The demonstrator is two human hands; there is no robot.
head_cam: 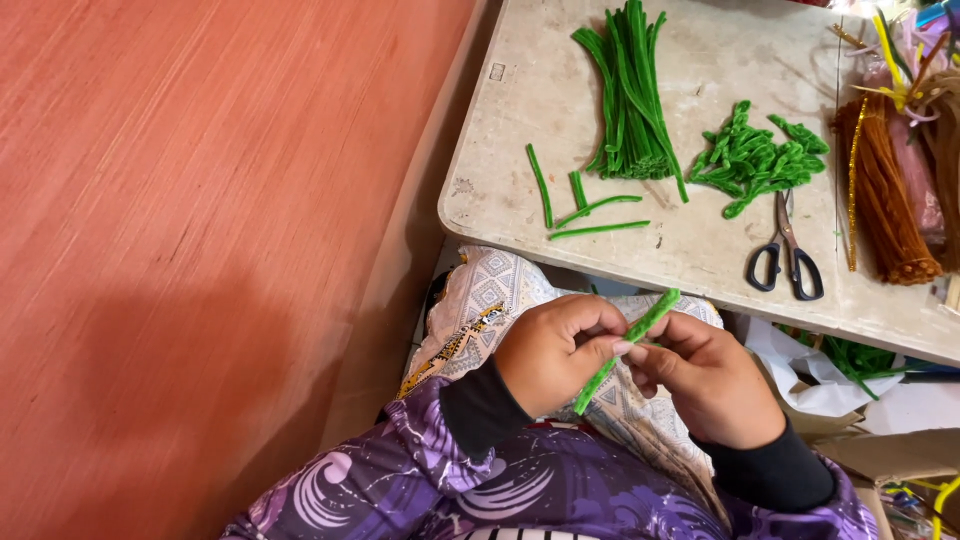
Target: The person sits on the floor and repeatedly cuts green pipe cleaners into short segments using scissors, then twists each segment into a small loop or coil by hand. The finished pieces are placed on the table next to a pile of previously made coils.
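while pinched shut, left hand (555, 350) and right hand (705, 375) share green pipe cleaner (625, 350) between them.

Pale table (700, 250), upper right of frame. On it: green pipe-cleaner bundle (630, 95) top centre, loose cut green pieces (585, 205) lower left, curled green pile (755, 160) w/ black-handled scissors (787, 255) just below. Brown/orange pipe-cleaner bundle (885, 195) at far right edge.

On the table (520, 190), the scissors (786, 255) lay right of the long stems (630, 95), the twisted pile (755, 160) between them, and both hands (640, 365) held a stem (628, 345) before its edge.
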